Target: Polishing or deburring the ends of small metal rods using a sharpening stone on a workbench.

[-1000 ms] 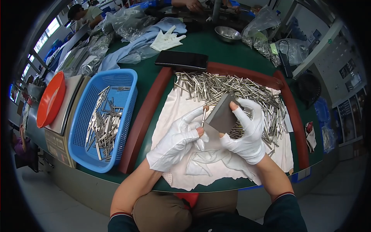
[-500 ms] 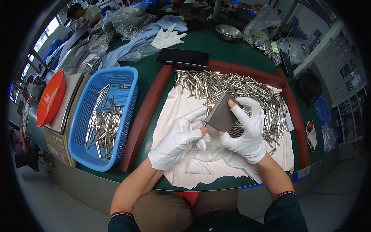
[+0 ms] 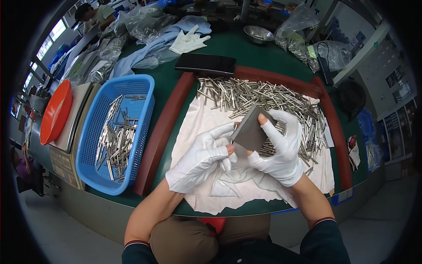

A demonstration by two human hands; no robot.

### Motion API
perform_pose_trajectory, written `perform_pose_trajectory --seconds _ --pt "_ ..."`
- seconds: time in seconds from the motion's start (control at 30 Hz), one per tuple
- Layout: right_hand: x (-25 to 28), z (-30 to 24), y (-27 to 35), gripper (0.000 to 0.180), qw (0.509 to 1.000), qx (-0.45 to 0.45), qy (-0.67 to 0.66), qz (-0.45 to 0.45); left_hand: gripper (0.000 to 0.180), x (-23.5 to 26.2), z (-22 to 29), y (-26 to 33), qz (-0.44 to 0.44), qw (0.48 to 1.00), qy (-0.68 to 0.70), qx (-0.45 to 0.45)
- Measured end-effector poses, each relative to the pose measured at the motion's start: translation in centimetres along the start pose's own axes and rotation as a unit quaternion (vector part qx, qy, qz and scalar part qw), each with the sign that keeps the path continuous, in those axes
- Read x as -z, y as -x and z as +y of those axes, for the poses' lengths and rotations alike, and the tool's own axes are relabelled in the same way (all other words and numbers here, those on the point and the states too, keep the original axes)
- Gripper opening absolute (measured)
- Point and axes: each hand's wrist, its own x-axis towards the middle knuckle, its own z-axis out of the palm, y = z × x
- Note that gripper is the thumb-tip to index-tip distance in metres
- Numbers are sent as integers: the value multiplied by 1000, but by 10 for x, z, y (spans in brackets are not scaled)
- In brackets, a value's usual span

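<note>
- A green table (image 3: 263, 57) fills the frame centre, with a white cloth (image 3: 202, 132) on it inside a brown rim (image 3: 162, 132).
- At left, a blue basket (image 3: 92, 132) holds metal pins (image 3: 116, 141); more pins (image 3: 263, 94) are piled on the cloth.
- Centre: the right hand (image 3: 281, 149) grips a grey block (image 3: 250, 128); the left hand (image 3: 198, 160) pinches its lower edge.

Green tabletop (image 3: 259, 53) carries a blue basket (image 3: 145, 92) of metal rods, a black phone (image 3: 205, 64), a steel bowl (image 3: 258, 33) — an orange lid (image 3: 55, 112) at left.
</note>
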Motion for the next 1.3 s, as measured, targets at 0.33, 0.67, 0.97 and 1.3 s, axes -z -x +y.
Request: perform_pose_trajectory --seconds 0.33,0.67,0.97,1.3 --pt "-4 1 2 72 1000 16 9 12 67 4 -3 0 14 999 -4 31" --pt "-4 -1 3 75 999 23 10 19 64 -3 3 2 8 1000 -26 12" --pt "-1 1 3 76 1000 22 6 2 63 -3 5 2 25 999 -39 5" --pt "6 5 3 75 1000 21 20 -7 72 0 8 2 59 998 -16 -13"
